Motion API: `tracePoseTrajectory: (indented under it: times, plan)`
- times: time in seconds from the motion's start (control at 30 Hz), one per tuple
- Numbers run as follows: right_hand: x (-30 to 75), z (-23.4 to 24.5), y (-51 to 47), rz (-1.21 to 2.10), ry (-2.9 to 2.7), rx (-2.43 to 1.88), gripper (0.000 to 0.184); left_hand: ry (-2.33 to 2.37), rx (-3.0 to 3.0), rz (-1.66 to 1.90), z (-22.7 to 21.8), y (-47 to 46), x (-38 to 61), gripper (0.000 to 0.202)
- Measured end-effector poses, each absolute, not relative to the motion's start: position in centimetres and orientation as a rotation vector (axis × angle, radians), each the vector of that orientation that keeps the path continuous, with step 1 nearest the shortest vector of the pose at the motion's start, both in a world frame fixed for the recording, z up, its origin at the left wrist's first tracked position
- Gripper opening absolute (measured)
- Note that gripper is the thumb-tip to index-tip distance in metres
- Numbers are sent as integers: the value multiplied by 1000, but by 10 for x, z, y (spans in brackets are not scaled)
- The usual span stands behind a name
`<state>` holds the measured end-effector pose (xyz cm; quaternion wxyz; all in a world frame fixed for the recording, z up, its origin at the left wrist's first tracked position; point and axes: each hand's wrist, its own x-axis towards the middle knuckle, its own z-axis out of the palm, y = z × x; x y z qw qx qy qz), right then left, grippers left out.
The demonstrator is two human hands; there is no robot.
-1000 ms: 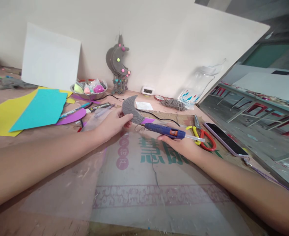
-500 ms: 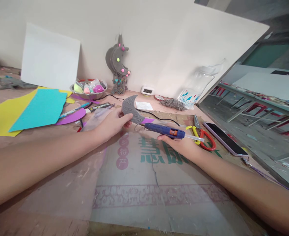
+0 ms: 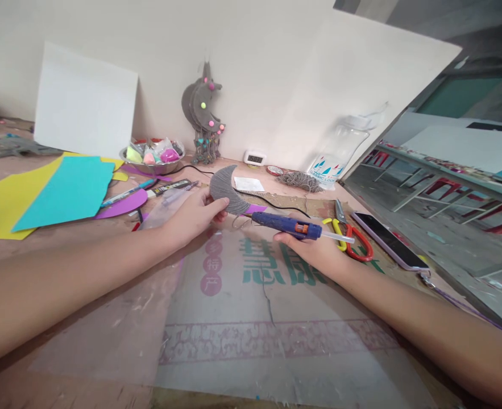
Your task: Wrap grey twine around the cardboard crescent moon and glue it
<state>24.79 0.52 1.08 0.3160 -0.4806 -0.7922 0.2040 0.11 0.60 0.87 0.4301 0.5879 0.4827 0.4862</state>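
My left hand pinches a crescent moon wound in grey yarn, thumb on its front face. In my right hand lies a blue hot glue gun, its nozzle pointing left at the moon's lower edge. A clear glue stick sticks out of the gun's back end. Whether the nozzle touches the yarn I cannot tell. A loose strand of yarn hangs beneath the moon, close to the nozzle. Both hands are above a translucent printed plastic sheet.
Scissors and a phone lie to the right. Behind are a yarn bundle, a small clock and a plastic jar. A decorated moon hanging leans on the wall. Coloured sheets and a bowl stand left.
The view has shifted very slightly. Both hands keep their holds on the yarn moon and the glue gun, with hardly any movement between them.
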Motion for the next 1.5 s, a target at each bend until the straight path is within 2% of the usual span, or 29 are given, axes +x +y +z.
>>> tracePoseTrajectory:
  times: [0.27,0.63,1.5]
  plan:
    - [250,11,7,445,-2140,-1311,32,1185,1495,1246,1,11,-1,14]
    - [255,0,12,491,-2034,-1309,26,1202,1505,1247,4,9,0,14]
    - [253,6,11,462,-1945,-1387,28,1251,1473,1222,11,2,3,17]
